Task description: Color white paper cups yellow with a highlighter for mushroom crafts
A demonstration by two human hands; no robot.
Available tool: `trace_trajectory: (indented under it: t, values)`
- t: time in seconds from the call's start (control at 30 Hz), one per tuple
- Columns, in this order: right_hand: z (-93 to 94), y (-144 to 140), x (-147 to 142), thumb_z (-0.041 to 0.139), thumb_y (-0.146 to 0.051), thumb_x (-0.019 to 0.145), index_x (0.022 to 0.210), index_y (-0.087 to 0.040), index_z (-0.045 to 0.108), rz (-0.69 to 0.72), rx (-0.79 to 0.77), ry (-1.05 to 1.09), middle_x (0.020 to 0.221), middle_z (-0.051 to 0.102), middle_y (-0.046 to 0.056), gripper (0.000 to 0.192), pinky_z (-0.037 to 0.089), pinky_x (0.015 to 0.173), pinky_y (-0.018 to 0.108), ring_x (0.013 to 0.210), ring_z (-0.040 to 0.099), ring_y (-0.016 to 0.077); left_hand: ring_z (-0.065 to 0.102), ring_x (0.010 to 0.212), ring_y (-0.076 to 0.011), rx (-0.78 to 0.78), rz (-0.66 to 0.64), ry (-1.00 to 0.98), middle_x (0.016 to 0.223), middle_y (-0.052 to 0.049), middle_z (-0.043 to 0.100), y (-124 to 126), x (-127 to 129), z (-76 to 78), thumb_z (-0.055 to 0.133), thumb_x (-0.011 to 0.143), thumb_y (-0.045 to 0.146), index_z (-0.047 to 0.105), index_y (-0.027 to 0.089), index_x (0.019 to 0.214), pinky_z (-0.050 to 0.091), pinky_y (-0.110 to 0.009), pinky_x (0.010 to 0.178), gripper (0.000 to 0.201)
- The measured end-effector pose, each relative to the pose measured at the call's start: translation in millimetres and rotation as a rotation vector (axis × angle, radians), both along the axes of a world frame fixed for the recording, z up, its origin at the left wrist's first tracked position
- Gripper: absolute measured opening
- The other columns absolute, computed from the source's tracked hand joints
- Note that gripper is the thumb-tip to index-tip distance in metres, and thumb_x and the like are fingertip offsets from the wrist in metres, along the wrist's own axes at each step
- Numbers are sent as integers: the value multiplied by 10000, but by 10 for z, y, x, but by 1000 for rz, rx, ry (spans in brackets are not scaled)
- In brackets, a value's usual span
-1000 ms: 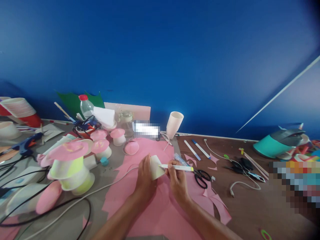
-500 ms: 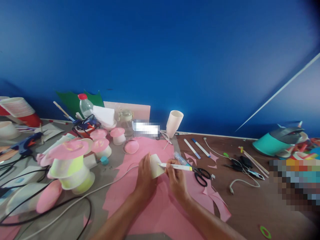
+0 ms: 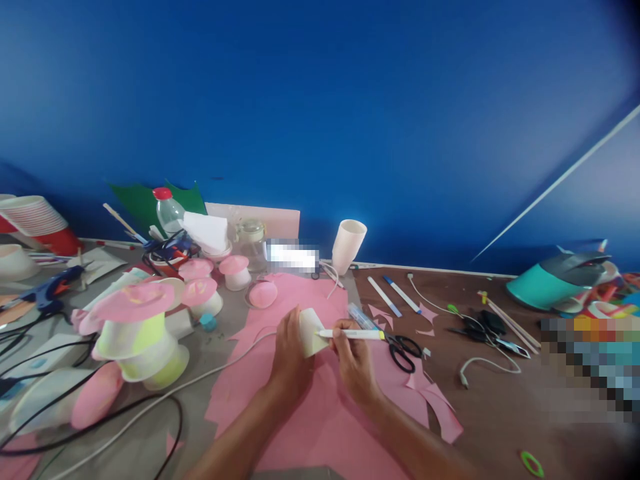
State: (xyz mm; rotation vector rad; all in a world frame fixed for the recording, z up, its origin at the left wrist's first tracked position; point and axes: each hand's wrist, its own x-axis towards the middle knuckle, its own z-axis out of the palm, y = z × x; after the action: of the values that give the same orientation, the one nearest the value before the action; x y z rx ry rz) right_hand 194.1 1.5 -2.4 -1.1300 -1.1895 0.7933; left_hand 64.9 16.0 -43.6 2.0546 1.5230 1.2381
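My left hand (image 3: 290, 357) grips a small white paper cup (image 3: 311, 331), tipped on its side over a sheet of pink paper (image 3: 305, 407). A white marker with a yellow end (image 3: 353, 334) is held in my right hand (image 3: 354, 363), its tip touching the cup's side. Black scissors (image 3: 404, 350) lie just right of my right hand on the pink sheet's edge.
Pink-topped paper-cup mushrooms (image 3: 137, 327) and cables crowd the left. A blue glue gun (image 3: 47, 287), a bottle (image 3: 167, 210) and an upright white cup (image 3: 349, 245) stand further back. Pens (image 3: 393, 295), pink scraps and a teal container (image 3: 547, 287) lie to the right.
The marker tip has stayed on the cup with only slight shifts. Both hands hold nearly the same place.
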Motion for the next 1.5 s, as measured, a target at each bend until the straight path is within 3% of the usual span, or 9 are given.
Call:
trace_trajectory:
  t: [0.3,0.97,1.33,1.5]
  values:
    - [54,12,-29,529,-483,905,701,-223,492,-38,-55,164,567,422,-55,332,306,469,245,500,356,111,433,1288,-359,-76,2,32,1408,-228,429,-16,1,66,499,857,233,252,122,1428,376,-608,1062,632]
    - [35,23,-10,535,-451,891,691,-218,486,-37,-75,118,544,416,-61,311,299,458,239,485,341,106,425,1300,-356,-44,-5,26,1412,-232,428,0,-20,3,475,854,250,256,117,1432,363,-601,1068,633]
    - [69,-9,-21,540,-525,888,741,-220,507,-22,-65,240,534,423,-67,341,287,438,225,464,349,98,425,1298,-359,-64,-10,16,1413,-241,420,2,-9,62,486,854,228,253,101,1422,352,-609,1079,627]
    - [82,-14,-19,570,-483,880,706,-218,502,-6,-74,187,523,421,-67,324,294,448,232,468,358,101,439,1286,-369,-106,7,-1,1391,-242,443,3,-4,87,522,851,278,276,93,1409,356,-609,1076,637]
